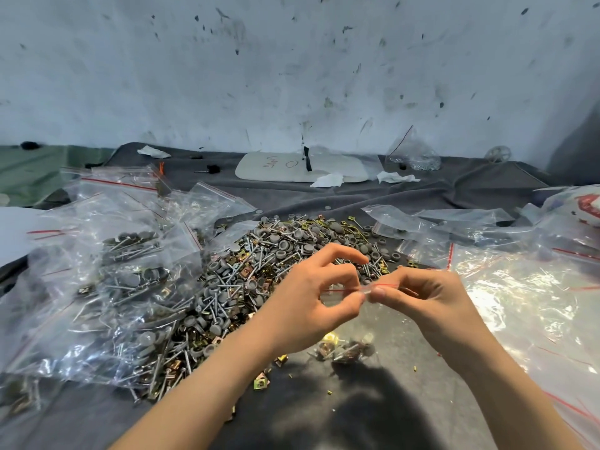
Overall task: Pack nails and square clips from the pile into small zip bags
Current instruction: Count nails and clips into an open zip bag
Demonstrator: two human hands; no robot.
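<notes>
Surroundings: grey cloth [97, 414] covers the work surface, with a marked-up white wall [292, 76] behind. The pile [259, 264] of grey-capped nails and brass-coloured square clips sits dead centre, just beyond the hands. Filled bags [123, 271] are heaped to the left, overlapping the pile's edge. Empty bags [519, 303] are spread flat on the right. At the back I see a white board [302, 167], crumpled tissue [328, 180] beside it, and a bag by the wall [412, 154]. Nothing blocks the hands.

The small zip bag [363, 323] is held up in front of the pile, over bare cloth. Its red-lined zip edge runs left to right, roughly level. The body hangs down from it, with a few clips and nails gathered at the bottom.

Left hand [308, 300]: thumb and forefinger pinch the zip edge, other fingers curled loosely above. Right hand [425, 303]: thumb and forefinger pinch the same edge, right next to the left's fingertips.

Nails in the pile point every which way.

Hard to read: the bag's film is clear, so I can't trace its side edges. I can't tell whether the zip is sealed. Contents are too blurred to count. The right hand's other fingers are hidden behind it. Both forearms are cut off at the bottom edge. The board's writing is unreadable.
</notes>
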